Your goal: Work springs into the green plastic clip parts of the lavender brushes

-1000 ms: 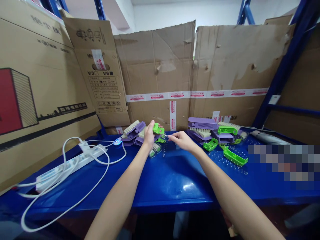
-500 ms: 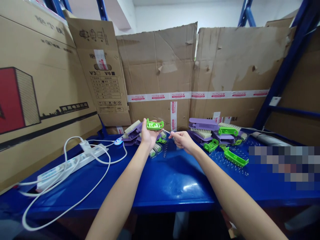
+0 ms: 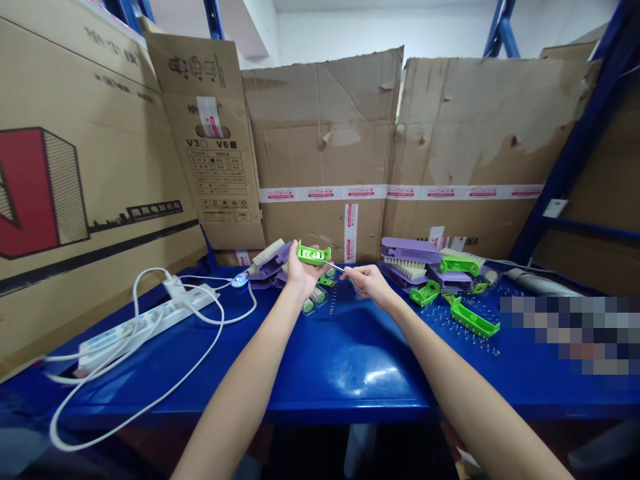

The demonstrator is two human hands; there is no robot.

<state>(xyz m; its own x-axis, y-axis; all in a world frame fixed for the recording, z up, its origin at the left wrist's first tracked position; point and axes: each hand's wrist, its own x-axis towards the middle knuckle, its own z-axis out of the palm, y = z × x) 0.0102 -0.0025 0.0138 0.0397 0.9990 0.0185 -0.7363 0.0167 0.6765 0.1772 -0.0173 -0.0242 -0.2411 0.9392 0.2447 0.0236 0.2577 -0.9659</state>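
Note:
My left hand (image 3: 300, 277) holds a bright green plastic holder (image 3: 313, 255), its hollow side facing me and a whitish piece inside. A thin metal rod (image 3: 337, 267) is pinched in the closed fingers of my right hand (image 3: 369, 283); its far end reaches the right end of the holder. Whether that end enters the plastic is too small to tell. Behind my left hand lies a pile of purple brushes (image 3: 270, 261) with pale bristles. Below the holder are small clear-and-green pieces (image 3: 314, 300) and a row of small metal bits (image 3: 333, 299).
More purple brushes (image 3: 411, 251) are stacked at the right, with loose green holders (image 3: 473, 319) and scattered small metal bits (image 3: 480, 342) before them. A white power strip (image 3: 150, 325) with looping cables lies left on the blue table (image 3: 345, 373). Cardboard sheets (image 3: 320, 133) stand behind.
The whole view has shifted slightly, so things appear a little further right. Both hands keep their holds, the rod still at the green holder's right end.

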